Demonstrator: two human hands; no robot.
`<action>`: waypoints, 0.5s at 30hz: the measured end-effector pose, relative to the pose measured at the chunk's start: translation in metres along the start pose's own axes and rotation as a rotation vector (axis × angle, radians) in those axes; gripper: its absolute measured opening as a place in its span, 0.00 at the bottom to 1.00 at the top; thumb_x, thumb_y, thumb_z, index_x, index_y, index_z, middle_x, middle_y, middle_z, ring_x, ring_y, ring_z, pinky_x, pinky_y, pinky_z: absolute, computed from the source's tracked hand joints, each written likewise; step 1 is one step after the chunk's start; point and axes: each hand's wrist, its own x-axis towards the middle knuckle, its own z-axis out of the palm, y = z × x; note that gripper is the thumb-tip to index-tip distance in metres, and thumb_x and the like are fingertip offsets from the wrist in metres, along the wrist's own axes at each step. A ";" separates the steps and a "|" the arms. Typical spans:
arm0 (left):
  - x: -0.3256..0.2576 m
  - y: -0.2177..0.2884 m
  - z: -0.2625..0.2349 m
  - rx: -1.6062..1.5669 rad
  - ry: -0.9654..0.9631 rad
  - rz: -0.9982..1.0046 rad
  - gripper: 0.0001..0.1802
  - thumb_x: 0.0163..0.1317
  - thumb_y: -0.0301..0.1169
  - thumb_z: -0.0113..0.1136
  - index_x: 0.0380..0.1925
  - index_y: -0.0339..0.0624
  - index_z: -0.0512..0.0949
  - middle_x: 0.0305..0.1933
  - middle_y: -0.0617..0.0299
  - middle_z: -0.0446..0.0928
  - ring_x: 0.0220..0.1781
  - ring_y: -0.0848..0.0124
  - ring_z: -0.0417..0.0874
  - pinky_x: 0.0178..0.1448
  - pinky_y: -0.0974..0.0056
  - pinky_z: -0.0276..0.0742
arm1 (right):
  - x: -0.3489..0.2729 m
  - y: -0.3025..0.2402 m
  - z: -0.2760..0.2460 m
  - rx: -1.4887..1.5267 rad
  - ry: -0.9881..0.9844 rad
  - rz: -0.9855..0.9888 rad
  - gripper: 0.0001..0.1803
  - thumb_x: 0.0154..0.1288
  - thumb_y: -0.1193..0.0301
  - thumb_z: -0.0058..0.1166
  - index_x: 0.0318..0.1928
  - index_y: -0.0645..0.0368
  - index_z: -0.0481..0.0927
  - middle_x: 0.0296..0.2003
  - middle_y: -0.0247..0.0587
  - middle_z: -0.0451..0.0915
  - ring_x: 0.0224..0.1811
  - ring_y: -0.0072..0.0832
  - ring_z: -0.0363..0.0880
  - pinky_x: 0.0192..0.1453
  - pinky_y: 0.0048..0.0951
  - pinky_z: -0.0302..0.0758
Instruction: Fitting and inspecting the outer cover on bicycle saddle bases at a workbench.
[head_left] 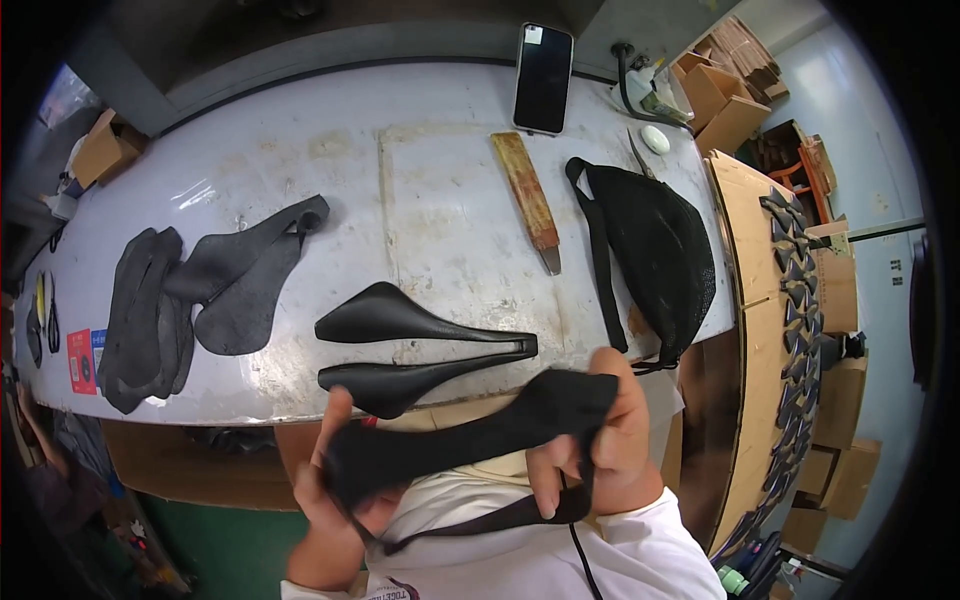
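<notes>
In front of my body, near the table's front edge, I hold up a soft black saddle cover point(450, 450) with a long opening in it; its narrower lower strip hangs in a loop. My left hand point(340, 490) grips its left end, thumb raised. My right hand point(605, 430) has its fingers bent around the right end, part of them hidden behind the cover. Just beyond, a black bicycle saddle point(410, 320) with two halves and a gap between them lies on the table, its joined tip pointing right.
Dark grey cover pieces point(150, 315) lie stacked at left. A stained wooden-handled scraper point(522, 195), a black bag point(655, 255) with a strap and a phone point(543, 80) lie on the white table point(300, 130). Cardboard at right point(745, 260) bears several small dark pieces.
</notes>
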 end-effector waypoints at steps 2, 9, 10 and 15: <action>-0.003 -0.009 0.012 -0.182 0.038 0.061 0.43 0.70 0.62 0.44 0.77 0.74 0.35 0.45 0.62 0.72 0.41 0.76 0.78 0.54 0.52 0.74 | -0.011 0.005 -0.024 0.073 -0.142 -0.109 0.20 0.60 0.78 0.65 0.41 0.59 0.62 0.37 0.57 0.78 0.31 0.52 0.85 0.30 0.45 0.83; 0.000 -0.012 0.010 0.613 0.021 0.090 0.49 0.58 0.26 0.68 0.75 0.49 0.50 0.57 0.43 0.77 0.45 0.59 0.85 0.52 0.57 0.79 | -0.022 0.017 -0.030 -0.105 -0.120 -0.306 0.26 0.54 0.87 0.66 0.42 0.59 0.60 0.28 0.48 0.78 0.30 0.43 0.85 0.32 0.45 0.81; -0.001 -0.012 0.011 0.714 0.132 0.073 0.36 0.49 0.20 0.72 0.62 0.35 0.72 0.51 0.45 0.81 0.39 0.65 0.85 0.47 0.62 0.79 | -0.024 0.016 -0.028 -0.039 -0.081 -0.319 0.24 0.56 0.86 0.65 0.42 0.59 0.61 0.28 0.48 0.78 0.30 0.42 0.84 0.33 0.44 0.81; 0.002 0.014 0.004 1.797 -0.063 0.628 0.29 0.44 0.23 0.76 0.50 0.30 0.80 0.46 0.46 0.83 0.44 0.66 0.85 0.42 0.70 0.77 | -0.027 0.006 -0.044 0.015 -0.122 -0.305 0.17 0.61 0.84 0.61 0.42 0.62 0.64 0.29 0.47 0.78 0.32 0.38 0.84 0.36 0.40 0.82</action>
